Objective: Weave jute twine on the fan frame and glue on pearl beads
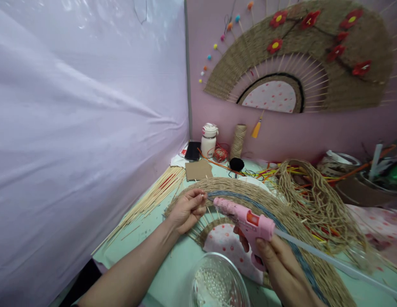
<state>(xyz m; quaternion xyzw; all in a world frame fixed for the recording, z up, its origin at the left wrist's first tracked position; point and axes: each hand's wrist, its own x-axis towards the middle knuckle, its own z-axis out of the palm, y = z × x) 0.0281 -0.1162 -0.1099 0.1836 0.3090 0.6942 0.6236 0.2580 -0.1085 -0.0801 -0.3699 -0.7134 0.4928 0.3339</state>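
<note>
My right hand [278, 264] is closed round the grip of a pink hot glue gun [246, 219], a clear glue stick [329, 260] trailing from its back. The nozzle points left at the tips of my left hand [187, 209]. That hand pinches something too small to name, right at the nozzle, above a half-round woven jute fan [275, 209] with a blue band and thin wooden sticks. The fan lies flat on the pale green table [172, 264].
A glass bowl of small white beads [219, 283] sits near the front edge. A bundle of wooden skewers [153, 196] lies at left. Loose jute cord [310, 196], a twine spool [238, 140], a white bottle [209, 140], cardboard [198, 169] and a finished fan [300, 55] on the pink wall.
</note>
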